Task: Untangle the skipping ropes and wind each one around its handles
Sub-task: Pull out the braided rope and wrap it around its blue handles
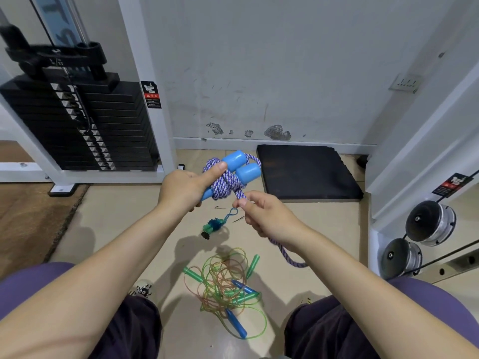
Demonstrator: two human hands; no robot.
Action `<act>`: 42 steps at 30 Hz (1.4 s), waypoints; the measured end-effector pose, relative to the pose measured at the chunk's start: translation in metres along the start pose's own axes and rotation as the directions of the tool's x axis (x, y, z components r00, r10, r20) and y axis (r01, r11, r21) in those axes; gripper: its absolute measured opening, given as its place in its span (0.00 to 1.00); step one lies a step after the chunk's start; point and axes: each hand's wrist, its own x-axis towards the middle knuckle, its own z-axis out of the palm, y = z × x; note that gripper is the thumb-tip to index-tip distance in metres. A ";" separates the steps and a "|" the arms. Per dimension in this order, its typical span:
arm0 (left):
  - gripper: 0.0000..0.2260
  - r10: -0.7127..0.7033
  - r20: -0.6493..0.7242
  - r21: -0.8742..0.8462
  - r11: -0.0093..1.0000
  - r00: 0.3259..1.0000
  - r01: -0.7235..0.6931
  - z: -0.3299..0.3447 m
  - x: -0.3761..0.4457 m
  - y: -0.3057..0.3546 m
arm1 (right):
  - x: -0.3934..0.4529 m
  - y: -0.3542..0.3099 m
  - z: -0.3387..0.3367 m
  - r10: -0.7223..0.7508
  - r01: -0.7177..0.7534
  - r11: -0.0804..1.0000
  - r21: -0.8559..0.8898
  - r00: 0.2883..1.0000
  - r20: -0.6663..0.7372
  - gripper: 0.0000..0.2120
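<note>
My left hand (185, 187) grips two light blue handles (242, 165) held side by side, thumb pressed on the purple-and-white braided rope (225, 186) wound around them. My right hand (267, 216) pinches the free length of that rope just below the coil; the rope's tail (290, 257) hangs down past my wrist. On the floor between my knees lies a tangle of thin green and orange ropes (225, 278) with green and blue handles. A small wound bundle with a blue cord (213, 225) lies on the floor beyond it.
A black weight stack (85, 125) in a white frame stands at the left. A black foam mat (305, 172) lies against the wall. Metal pulleys (430, 224) and cables are at the right. Brown carpet (28, 216) covers the floor at the left.
</note>
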 end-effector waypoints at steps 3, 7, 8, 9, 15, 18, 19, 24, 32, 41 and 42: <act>0.30 -0.049 -0.005 -0.059 0.997 0.999 0.049 0.000 0.003 -0.001 | 0.001 0.000 0.001 0.036 -0.036 0.998 -0.058 0.999 -0.011 0.14; 0.30 -0.123 -0.006 -0.123 0.985 0.992 0.121 0.000 0.010 -0.008 | 0.000 -0.004 0.005 0.035 -0.034 0.994 -0.102 0.999 0.013 0.16; 0.30 -0.130 -0.010 -0.115 0.985 0.991 0.128 0.001 0.011 -0.010 | -0.002 -0.006 0.007 0.012 -0.011 0.991 -0.135 1.000 0.007 0.16; 0.30 -0.135 -0.016 -0.099 0.986 0.991 0.132 0.002 0.012 -0.011 | -0.004 -0.007 0.008 -0.018 0.019 0.983 -0.180 1.000 0.004 0.16; 0.33 -0.088 -0.065 0.123 0.988 0.994 0.096 -0.001 0.017 -0.014 | -0.012 -0.013 0.010 -0.171 0.189 0.845 -0.500 0.982 0.083 0.17; 0.35 0.021 -0.018 0.360 0.933 1.000 -0.013 0.004 0.013 -0.016 | -0.017 -0.021 0.004 -0.267 0.285 0.737 -0.612 0.956 0.124 0.19; 0.35 0.035 0.018 0.412 0.910 0.999 -0.039 0.007 0.010 -0.017 | -0.018 -0.024 -0.001 -0.299 0.300 0.706 -0.641 0.947 0.114 0.19; 0.38 0.090 0.218 0.394 0.903 0.972 -0.172 0.019 -0.003 -0.016 | -0.005 -0.024 -0.045 -0.403 0.285 0.759 -0.585 0.911 -0.080 0.15; 0.39 0.259 0.362 0.338 0.859 0.895 -0.385 0.020 -0.020 -0.003 | 0.001 -0.011 -0.043 -0.309 0.244 0.848 -0.471 0.949 -0.065 0.16; 0.32 0.193 0.600 0.172 0.917 0.777 -0.360 0.019 -0.027 -0.006 | 0.001 -0.013 -0.024 -0.345 0.297 0.900 -0.320 0.933 -0.105 0.16; 0.28 0.212 0.634 0.147 0.911 0.744 -0.385 0.018 -0.030 -0.005 | 0.002 -0.012 -0.020 -0.334 0.295 0.904 -0.310 0.939 -0.081 0.15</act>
